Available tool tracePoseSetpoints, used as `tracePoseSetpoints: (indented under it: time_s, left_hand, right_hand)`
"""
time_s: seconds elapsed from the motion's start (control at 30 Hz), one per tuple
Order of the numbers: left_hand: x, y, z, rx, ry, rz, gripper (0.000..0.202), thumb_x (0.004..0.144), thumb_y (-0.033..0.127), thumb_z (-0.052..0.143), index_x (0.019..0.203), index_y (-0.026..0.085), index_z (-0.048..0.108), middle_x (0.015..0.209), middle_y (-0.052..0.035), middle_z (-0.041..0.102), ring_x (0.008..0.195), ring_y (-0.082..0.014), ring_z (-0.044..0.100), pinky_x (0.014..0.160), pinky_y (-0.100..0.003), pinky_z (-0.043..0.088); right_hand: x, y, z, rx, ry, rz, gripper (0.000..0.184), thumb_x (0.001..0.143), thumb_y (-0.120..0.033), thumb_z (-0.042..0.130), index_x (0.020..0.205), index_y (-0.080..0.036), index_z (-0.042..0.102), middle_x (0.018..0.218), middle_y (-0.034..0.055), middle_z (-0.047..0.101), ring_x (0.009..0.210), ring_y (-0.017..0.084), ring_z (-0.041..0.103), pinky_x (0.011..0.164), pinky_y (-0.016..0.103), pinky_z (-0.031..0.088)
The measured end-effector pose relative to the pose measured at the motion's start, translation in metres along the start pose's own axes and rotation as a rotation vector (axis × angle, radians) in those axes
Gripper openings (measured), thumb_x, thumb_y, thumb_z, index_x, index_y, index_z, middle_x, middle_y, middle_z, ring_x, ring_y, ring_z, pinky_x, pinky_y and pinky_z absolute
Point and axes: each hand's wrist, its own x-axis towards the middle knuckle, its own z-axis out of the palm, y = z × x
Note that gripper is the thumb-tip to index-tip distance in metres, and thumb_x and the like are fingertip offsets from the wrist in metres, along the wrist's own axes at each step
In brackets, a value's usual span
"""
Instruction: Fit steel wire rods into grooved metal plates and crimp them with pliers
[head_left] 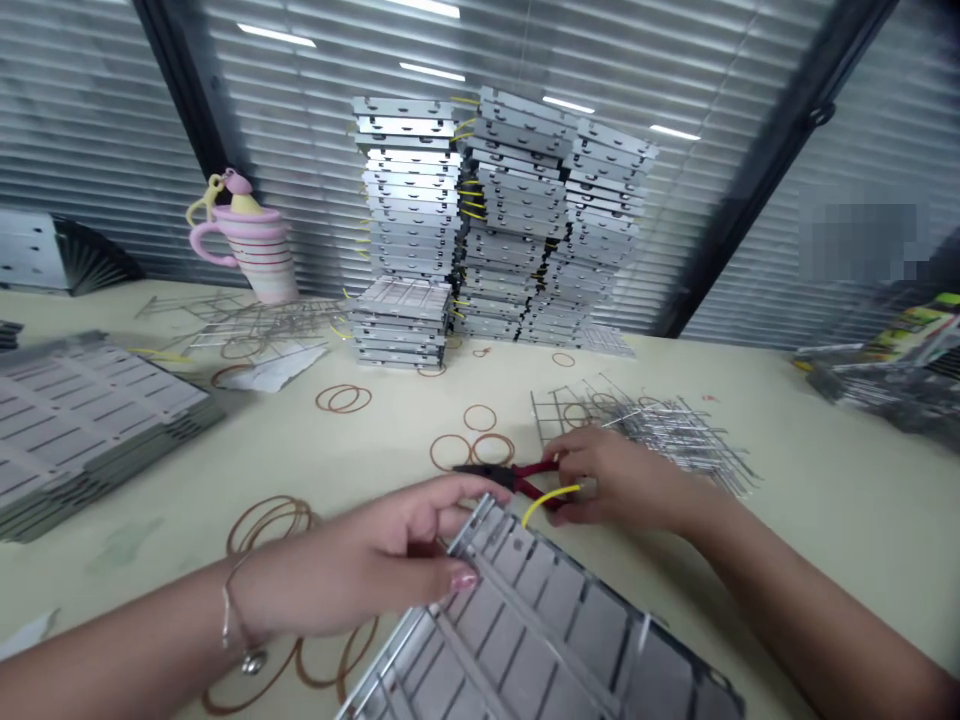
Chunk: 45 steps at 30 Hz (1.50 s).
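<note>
One slotted metal plate (547, 640) lies at near centre, an edge slanting toward far right. The left hand (352, 565), nearer, curls over its far corner; the right hand (622, 480) closes around red-handled pliers (525, 475), a yellow wire (550, 497) emerging from its grip.

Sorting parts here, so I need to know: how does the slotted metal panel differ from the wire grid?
The slotted metal panel is solid grey sheet cut with rows of slots, while the wire grid is open, thin crossed wires. The panel touches the left hand; the grid lies further off, beyond the right hand. Both are silvery metal and roughly rectangular.
</note>
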Motion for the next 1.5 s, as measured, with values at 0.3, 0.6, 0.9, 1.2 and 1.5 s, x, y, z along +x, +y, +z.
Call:
tracePoseSetpoints:
  time_s: [0.3,0.6,0.9,1.2,1.5]
  left_hand:
    - [0.007,0.010,-0.020,0.286,0.014,0.035,0.044,0.088,0.022,0.055,0.132,0.026,0.052,0.121,-0.0026,0.062,0.109,-0.0192,0.055,0.092,-0.028,0.042]
    - [0.006,0.009,-0.035,0.511,-0.140,0.082,0.036,0.095,0.023,0.042,0.128,0.020,0.056,0.124,-0.0052,0.059,0.112,-0.0190,0.054,0.097,-0.027,0.040]
    - [0.013,0.009,-0.033,0.567,-0.121,0.020,0.028,0.091,0.023,0.046,0.111,0.015,0.065,0.103,-0.0030,0.066,0.096,-0.0189,0.058,0.088,-0.027,0.044]
    - [0.013,0.006,-0.043,0.382,-0.178,-0.094,0.034,0.088,0.012,0.047,0.118,0.018,0.063,0.117,-0.0020,0.064,0.111,-0.0185,0.054,0.100,-0.028,0.037]
    - [0.015,0.006,-0.044,0.361,-0.180,-0.151,0.036,0.087,0.010,0.045,0.118,0.015,0.062,0.110,-0.0030,0.067,0.105,-0.0190,0.058,0.094,-0.029,0.042]
  right_hand:
    - [-0.002,-0.007,0.007,-0.011,-0.053,0.020,0.029,0.074,-0.011,0.060,0.101,-0.021,0.065,0.105,0.0071,0.056,0.095,0.019,0.053,0.084,0.033,0.045]
    - [-0.005,-0.003,0.002,-0.256,0.202,0.019,0.018,0.074,-0.012,0.062,0.089,-0.018,0.068,0.098,0.0081,0.055,0.095,0.024,0.046,0.082,0.040,0.036]
    - [-0.007,-0.015,-0.001,-0.287,0.263,-0.166,0.011,0.086,-0.027,0.058,0.080,-0.019,0.062,0.098,0.0081,0.056,0.093,0.023,0.046,0.078,0.039,0.031]
    - [0.001,-0.012,0.017,-0.304,0.347,-0.219,0.016,0.084,-0.020,0.056,0.097,-0.013,0.052,0.097,0.0101,0.059,0.090,0.021,0.049,0.080,0.036,0.035]
    - [0.008,-0.020,0.031,-0.457,0.296,-0.057,0.016,0.075,-0.019,0.054,0.089,-0.013,0.057,0.087,0.0095,0.055,0.086,0.026,0.045,0.077,0.038,0.032]
